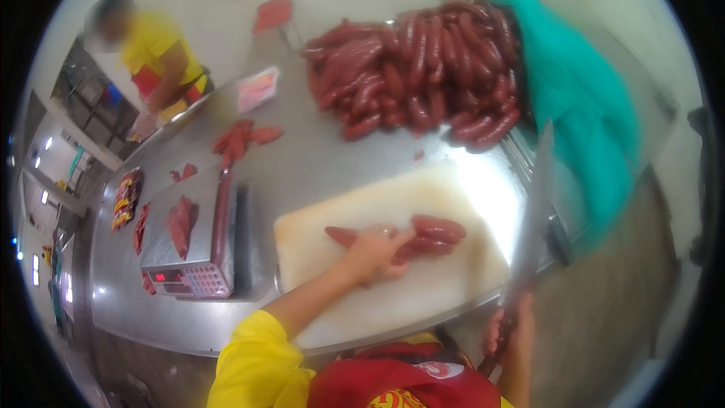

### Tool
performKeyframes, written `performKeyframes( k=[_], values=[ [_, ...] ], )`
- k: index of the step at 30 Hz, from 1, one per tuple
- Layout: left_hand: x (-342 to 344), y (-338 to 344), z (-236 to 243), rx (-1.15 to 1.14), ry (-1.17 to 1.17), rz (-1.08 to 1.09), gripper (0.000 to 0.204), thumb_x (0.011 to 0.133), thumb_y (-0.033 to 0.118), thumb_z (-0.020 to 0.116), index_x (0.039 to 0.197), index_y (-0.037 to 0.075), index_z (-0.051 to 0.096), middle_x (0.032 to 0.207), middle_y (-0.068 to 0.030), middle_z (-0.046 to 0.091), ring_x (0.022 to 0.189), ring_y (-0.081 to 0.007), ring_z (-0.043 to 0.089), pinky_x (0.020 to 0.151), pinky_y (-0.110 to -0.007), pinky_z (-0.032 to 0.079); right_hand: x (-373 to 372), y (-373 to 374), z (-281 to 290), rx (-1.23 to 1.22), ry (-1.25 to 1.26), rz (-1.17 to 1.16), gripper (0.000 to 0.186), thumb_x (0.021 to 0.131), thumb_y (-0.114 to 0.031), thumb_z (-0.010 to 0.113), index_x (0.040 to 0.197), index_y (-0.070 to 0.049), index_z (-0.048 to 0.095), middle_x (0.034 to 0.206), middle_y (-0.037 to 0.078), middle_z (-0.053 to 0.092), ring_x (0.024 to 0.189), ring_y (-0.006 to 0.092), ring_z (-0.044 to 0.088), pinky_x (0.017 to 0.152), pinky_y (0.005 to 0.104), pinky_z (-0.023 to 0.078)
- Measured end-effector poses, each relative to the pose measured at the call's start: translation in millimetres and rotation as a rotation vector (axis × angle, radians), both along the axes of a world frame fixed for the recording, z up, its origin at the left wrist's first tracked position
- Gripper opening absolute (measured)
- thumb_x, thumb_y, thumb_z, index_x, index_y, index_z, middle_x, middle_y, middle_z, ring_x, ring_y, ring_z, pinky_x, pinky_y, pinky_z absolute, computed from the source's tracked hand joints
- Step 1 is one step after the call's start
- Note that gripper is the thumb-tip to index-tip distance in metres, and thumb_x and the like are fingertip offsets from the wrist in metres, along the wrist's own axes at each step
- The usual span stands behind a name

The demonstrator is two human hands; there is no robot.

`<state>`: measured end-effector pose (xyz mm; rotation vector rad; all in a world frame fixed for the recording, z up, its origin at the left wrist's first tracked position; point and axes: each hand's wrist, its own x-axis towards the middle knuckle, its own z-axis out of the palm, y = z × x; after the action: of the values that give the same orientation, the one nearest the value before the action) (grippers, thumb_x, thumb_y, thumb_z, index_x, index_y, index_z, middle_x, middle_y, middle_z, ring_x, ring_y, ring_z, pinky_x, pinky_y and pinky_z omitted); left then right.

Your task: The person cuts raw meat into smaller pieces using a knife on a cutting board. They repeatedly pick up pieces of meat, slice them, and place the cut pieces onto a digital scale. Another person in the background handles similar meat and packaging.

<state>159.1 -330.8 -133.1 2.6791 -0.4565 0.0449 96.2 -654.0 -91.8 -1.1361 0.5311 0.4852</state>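
Note:
A few dark red sausages [436,235] lie on a white cutting board [317,310]. My left hand [372,255] presses down over them, its fingers closed round the middle of the bunch and partly hiding it. One sausage tip [341,236] sticks out to the left of that hand. Off the board's right corner, my right hand [513,336] is wrapped round the handle of a long knife [535,215]. Its broad blade points up and away from me, clear of the sausages.
Beyond the board, a big heap of sausages [423,68] covers the steel table [317,162], beside green cloth or netting [578,106]. A digital scale [185,276] with sausage pieces [180,227] stands at left. Packed sausages [126,198] lie farther left. A co-worker [162,60] stands at the far left edge.

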Motion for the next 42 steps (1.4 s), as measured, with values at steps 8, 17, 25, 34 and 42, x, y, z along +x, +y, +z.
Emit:
performKeyframes(
  k=[8, 17, 25, 34, 42],
  values=[
    [-42.5, 47.2, 57.3, -0.107, -0.134, 0.128, 0.063, 0.069, 0.019, 0.076, 0.127, 0.016, 0.052, 0.109, -0.0156, 0.056, 0.095, -0.0343, 0.061, 0.079, -0.04, 0.052, -17.5, 30.9, 22.0, -0.163, -0.016, 0.005, 0.066, 0.088, -0.073, 0.038, 0.082, -0.009, 0.054, 0.048, 0.004, 0.044, 0.035, 0.0192, 0.041, 0.034, 0.0321, 0.035],
    [-132.9, 240.5, 157.3, 0.058, -0.45, 0.74, 0.056, 0.067, 0.018, 0.072, 0.12, 0.012, 0.055, 0.111, -0.0165, 0.059, 0.101, -0.034, 0.06, 0.087, -0.041, 0.049, -35.7, 80.2, 48.4, -0.127, -0.095, 0.066, 0.065, 0.089, -0.073, 0.037, 0.083, -0.01, 0.054, 0.049, 0.003, 0.044, 0.036, 0.0193, 0.042, 0.035, 0.0327, 0.036],
    [-177.7, 326.5, 121.1, -0.034, -0.499, 0.951, 0.036, 0.081, 0.033, 0.072, 0.102, 0.005, 0.067, 0.096, -0.0151, 0.068, 0.089, -0.0304, 0.064, 0.081, -0.036, 0.051, -56.0, 120.1, 54.9, -0.19, -0.082, 0.08, 0.063, 0.092, -0.069, 0.035, 0.081, -0.01, 0.054, 0.05, 0.002, 0.045, 0.036, 0.0178, 0.041, 0.034, 0.0315, 0.035],
    [-106.5, 147.6, -17.5, -0.056, -0.223, 0.353, 0.043, 0.086, 0.029, 0.064, 0.123, 0.009, 0.054, 0.116, -0.0193, 0.057, 0.106, -0.0406, 0.055, 0.095, -0.046, 0.043, -74.4, 135.6, 64.1, -0.248, -0.091, 0.061, 0.065, 0.088, -0.073, 0.036, 0.078, -0.012, 0.053, 0.046, 0.004, 0.042, 0.034, 0.019, 0.036, 0.032, 0.0315, 0.028],
    [-121.0, 155.6, -10.6, -0.464, 0.007, 0.606, 0.04, 0.08, 0.016, 0.065, 0.118, 0.008, 0.055, 0.107, -0.0204, 0.054, 0.103, -0.0397, 0.055, 0.088, -0.043, 0.047, -73.2, 139.1, 50.8, -0.207, -0.037, 0.109, 0.063, 0.086, -0.076, 0.035, 0.078, -0.017, 0.053, 0.045, 0.0, 0.04, 0.032, 0.0167, 0.034, 0.031, 0.0295, 0.023]
  ],
)
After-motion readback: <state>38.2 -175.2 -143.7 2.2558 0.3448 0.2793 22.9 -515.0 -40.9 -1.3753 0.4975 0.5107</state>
